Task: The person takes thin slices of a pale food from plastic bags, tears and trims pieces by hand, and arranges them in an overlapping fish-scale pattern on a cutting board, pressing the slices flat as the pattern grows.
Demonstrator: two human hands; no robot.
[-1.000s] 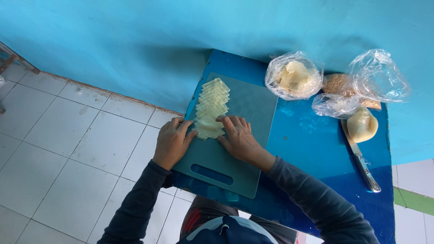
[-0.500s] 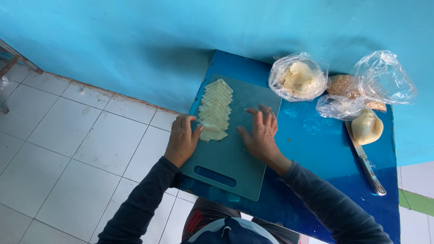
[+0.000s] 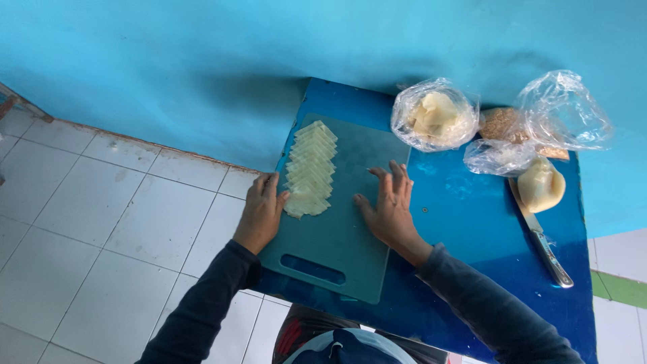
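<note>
A green cutting board with a handle slot lies on a small blue table. Along its left side runs a row of several overlapping pale yellow slices. My left hand rests on the board's left edge, its fingertips touching the nearest slice. My right hand lies flat on the board's right part with fingers spread, holding nothing and apart from the slices.
A clear bag with pale dough-like lumps sits at the table's back. A crumpled clear bag lies over a brown block. A pale rounded lump and a knife lie at the right. White floor tiles spread left; a blue wall stands behind.
My right hand has left the slices and moved right across the board, flattening with fingers spread. My left hand stays at the near end of the row.
</note>
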